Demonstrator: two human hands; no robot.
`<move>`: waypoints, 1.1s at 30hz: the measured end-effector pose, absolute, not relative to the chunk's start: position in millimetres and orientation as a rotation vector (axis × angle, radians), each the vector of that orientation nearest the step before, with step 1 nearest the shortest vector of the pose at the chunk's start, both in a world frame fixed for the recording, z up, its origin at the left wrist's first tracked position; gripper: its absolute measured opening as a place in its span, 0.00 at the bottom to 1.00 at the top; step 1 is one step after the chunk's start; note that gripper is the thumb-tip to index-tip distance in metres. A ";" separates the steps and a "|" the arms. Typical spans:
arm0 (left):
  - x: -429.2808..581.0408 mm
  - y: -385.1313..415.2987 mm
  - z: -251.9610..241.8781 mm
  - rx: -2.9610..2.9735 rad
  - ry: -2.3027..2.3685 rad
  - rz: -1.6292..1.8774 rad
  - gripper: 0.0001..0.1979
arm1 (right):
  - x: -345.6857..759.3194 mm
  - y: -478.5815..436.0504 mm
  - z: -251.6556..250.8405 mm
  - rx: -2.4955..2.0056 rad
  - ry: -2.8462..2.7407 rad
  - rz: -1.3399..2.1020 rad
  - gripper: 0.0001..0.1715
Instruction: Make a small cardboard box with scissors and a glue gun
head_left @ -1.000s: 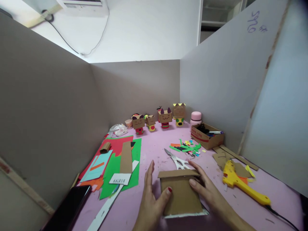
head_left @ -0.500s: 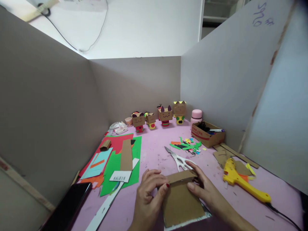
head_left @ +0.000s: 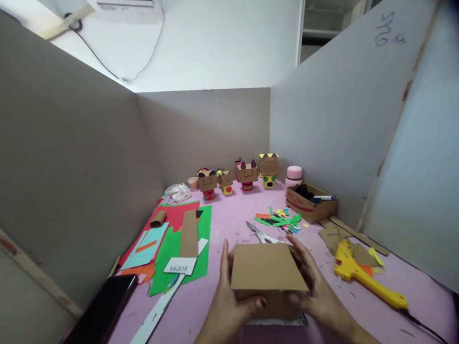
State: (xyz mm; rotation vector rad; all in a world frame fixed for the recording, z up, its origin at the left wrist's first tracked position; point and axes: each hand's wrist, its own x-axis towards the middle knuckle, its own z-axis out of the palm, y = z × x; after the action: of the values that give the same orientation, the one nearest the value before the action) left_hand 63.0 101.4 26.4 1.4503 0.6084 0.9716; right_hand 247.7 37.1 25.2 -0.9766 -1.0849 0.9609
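A brown cardboard box [head_left: 268, 267] stands low in the middle of the view, its flat top panel facing up and jutting out over the front side. My left hand [head_left: 233, 298] grips its left side, thumb on the front below the top panel. On the right side, my right hand [head_left: 313, 286] holds it the same way, thumb at the front and fingers along the side. Beneath the box a pale printed edge shows. White-handled scissors [head_left: 263, 235] lie just beyond it, their handles partly hidden by the box and my right hand.
A yellow glue gun [head_left: 366, 277] with a cord lies to the right. Left are green card [head_left: 161, 277], a white ruler [head_left: 158, 310] and a black phone [head_left: 103, 310]. Behind stand several cardboard-headed figures [head_left: 247, 174], paper scraps [head_left: 279, 220] and a small box of pens [head_left: 311, 208].
The cardboard has turned: a flap was folded at its far edge, and now a flat panel tops the box. My hands have shifted to grip its two sides. The view has tilted slightly upward.
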 end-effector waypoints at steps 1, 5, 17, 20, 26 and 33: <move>64.1 102.2 26.4 1.418 0.556 0.915 0.61 | 247.8 37.2 24.8 -0.975 -1.110 0.958 0.60; 65.4 102.3 32.9 1.574 0.698 0.959 0.56 | 247.0 41.1 22.5 -1.039 -1.203 0.979 0.60; 46.7 145.3 14.6 1.719 0.869 1.238 0.53 | 254.6 60.8 -23.3 -1.108 -1.471 0.754 0.52; 43.4 156.5 6.0 1.705 0.883 1.285 0.54 | 252.6 61.9 -25.3 -1.139 -1.421 0.702 0.48; 37.0 163.2 -0.3 1.642 0.802 1.145 0.58 | 256.0 65.8 -25.7 -1.147 -1.365 0.666 0.40; 25.0 154.1 13.3 1.716 0.919 1.140 0.64 | 251.4 69.5 36.4 -1.394 -1.513 0.537 0.36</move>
State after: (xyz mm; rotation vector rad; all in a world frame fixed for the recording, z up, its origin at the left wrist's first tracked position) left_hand 25.0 154.1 13.3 1.7157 0.9195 1.1402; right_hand 251.4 69.5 36.4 -1.3941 -1.5132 0.5371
